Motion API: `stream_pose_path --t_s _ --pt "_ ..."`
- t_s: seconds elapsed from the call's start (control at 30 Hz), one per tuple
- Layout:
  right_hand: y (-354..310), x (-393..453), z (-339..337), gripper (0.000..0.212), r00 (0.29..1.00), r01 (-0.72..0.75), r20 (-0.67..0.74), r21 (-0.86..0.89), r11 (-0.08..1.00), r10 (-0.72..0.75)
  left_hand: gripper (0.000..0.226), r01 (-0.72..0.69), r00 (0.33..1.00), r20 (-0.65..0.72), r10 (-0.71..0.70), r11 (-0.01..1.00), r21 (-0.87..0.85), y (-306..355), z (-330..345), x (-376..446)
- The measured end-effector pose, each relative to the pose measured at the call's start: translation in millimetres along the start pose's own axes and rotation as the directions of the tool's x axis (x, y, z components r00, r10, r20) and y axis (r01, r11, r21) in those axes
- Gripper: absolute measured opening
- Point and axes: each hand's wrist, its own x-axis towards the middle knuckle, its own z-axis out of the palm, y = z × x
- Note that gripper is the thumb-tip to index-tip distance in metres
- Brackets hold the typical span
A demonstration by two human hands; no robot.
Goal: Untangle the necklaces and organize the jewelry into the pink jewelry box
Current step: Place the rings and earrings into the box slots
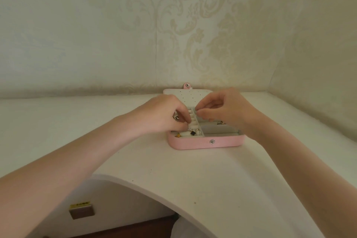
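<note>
Near the back wall, on the white tabletop, pink jewelry box lies open, lid flat behind it. Left hand over box's left compartments, fingers curled, pinching a silver chain with dark square pendant. Right hand above box's centre, thumb and forefinger pinched; what it holds too small to tell

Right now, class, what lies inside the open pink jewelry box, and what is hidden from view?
Inside the jewelry box: a chain with a dark charm, ring rolls, and bare compartments at right. The left hand and right hand cover the back sections, so their contents stay hidden.
</note>
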Motion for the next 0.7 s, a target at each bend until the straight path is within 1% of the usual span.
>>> stream_pose_path --t_s 0.13,0.43,0.53,0.63,0.7 --pt "2.9 -2.2 -1.9 0.014 1.0 -0.006 0.009 -0.009 1.0 0.006 0.012 -0.006 1.0 0.007 0.006 0.999 0.039 1.5 2.2 2.4" --pt "6.4 -1.5 -4.2 0.012 1.0 -0.01 0.016 0.005 1.0 0.01 0.012 -0.023 0.999 0.032 0.023 1.0 -0.015 2.4 -1.1 6.9" --pt "8.3 -1.1 -4.7 0.011 1.0 -0.023 0.015 0.011 1.0 0.023 0.012 -0.023 0.999 0.026 0.025 0.997 -0.075 2.4 -4.0 8.2" --pt "9.5 -0.8 -5.7 0.012 1.0 -0.025 0.014 0.016 1.0 0.025 0.009 -0.004 1.0 -0.001 0.004 0.983 -0.185 4.0 -9.9 9.8" --pt "9.9 -0.7 -6.2 0.013 0.999 -0.028 0.017 0.025 0.999 0.027 0.011 -0.002 1.0 -0.019 -0.004 0.964 -0.266 4.5 -13.7 9.8"
